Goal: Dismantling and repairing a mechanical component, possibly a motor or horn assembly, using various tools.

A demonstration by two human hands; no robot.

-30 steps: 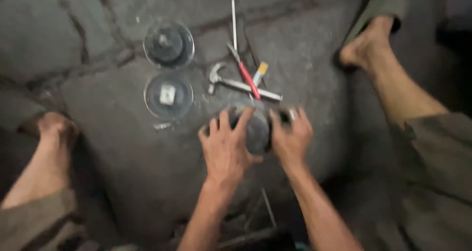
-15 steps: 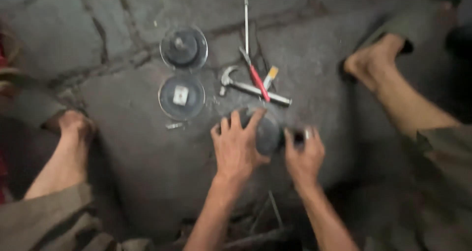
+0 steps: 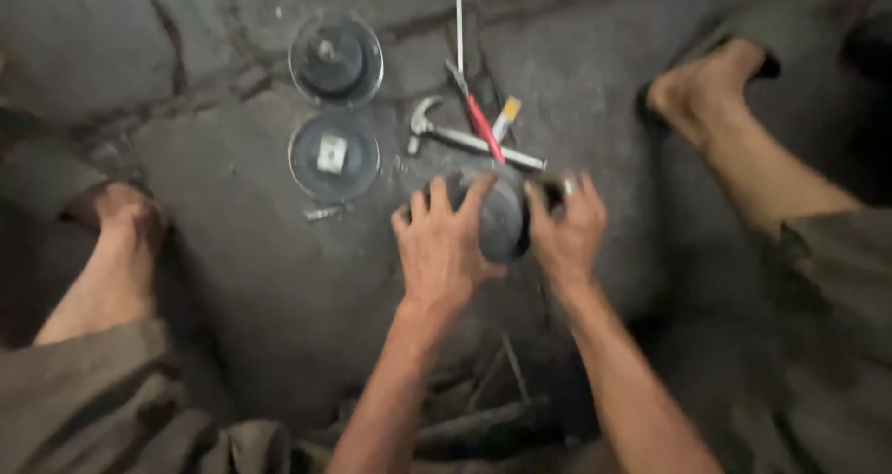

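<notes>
A dark round metal part [image 3: 502, 218] rests on the stone floor between my hands. My left hand [image 3: 444, 246] lies over its left side with fingers spread across the top. My right hand [image 3: 569, 232] grips its right edge; a ring shows on one finger. Just beyond the part lie a claw hammer [image 3: 465, 138], a red-handled tool [image 3: 481, 116] and a thin metal rod [image 3: 459, 14]. Much of the part is hidden under my fingers.
Two round dark discs with shiny rims sit to the left, one near [image 3: 334, 157] and one farther [image 3: 335, 58]. My bare left foot [image 3: 116, 218] and right foot [image 3: 701, 88] flank the work spot. Thin metal rods [image 3: 506, 381] lie between my forearms.
The view has shifted slightly, so everything sits a little differently in the picture. Both hands stay on the round part, with my right hand drawn closer against its edge.
</notes>
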